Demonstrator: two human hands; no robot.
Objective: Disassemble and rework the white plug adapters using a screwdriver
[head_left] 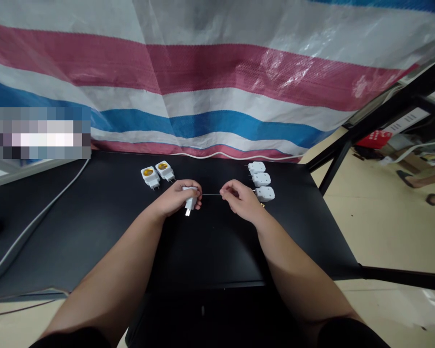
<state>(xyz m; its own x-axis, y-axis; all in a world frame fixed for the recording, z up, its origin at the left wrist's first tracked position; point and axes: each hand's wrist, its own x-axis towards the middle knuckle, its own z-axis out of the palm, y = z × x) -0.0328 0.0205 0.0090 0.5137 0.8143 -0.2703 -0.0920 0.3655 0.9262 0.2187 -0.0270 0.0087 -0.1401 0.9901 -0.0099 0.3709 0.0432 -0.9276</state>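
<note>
My left hand is closed around a white plug adapter, whose flat metal prongs point down toward me. A thin, straight, light-coloured wire or rod spans the gap between my hands. Its right end is pinched in the fingertips of my right hand; the other end meets the adapter or the left fingers, I cannot tell which. Left of my hands lie two white plug adapters with round gold-coloured centres. Beyond my right hand, three white plug adapters sit in a column, prongs facing left.
The black table reaches to a striped plastic sheet at its back, where a white cable runs. Small gold-coloured pieces show by my right wrist. Another cable crosses the left side. Black frame bars stand right.
</note>
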